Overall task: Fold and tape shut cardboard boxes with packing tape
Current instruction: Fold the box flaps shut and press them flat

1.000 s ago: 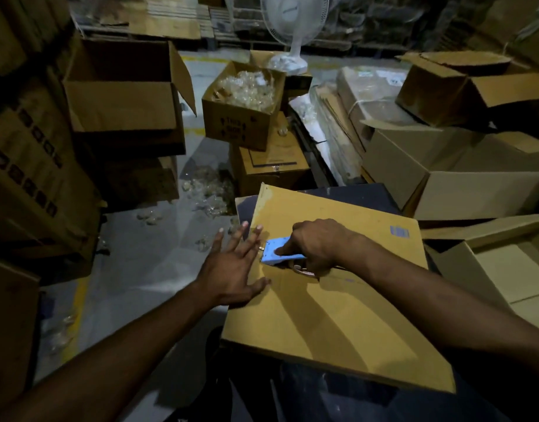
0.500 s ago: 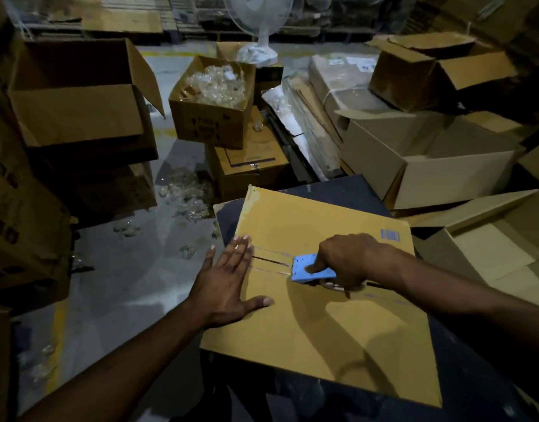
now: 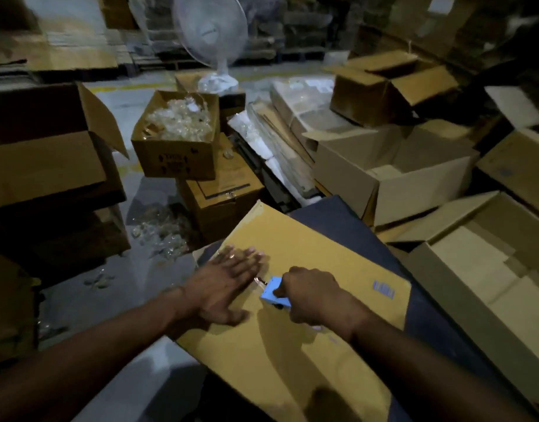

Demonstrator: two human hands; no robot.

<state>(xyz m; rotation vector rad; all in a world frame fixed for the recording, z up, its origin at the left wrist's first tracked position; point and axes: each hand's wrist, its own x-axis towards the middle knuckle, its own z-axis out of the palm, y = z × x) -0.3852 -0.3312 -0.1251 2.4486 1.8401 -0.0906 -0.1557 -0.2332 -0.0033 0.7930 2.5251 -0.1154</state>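
While gripped, dispenser (image 3: 274,293) beside left fingertips (image 3: 253,254).

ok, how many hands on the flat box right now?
2. Left hand lies flat with fingers spread on the box near its left edge; right hand beside it grips the blue tape dispenser on the box top.
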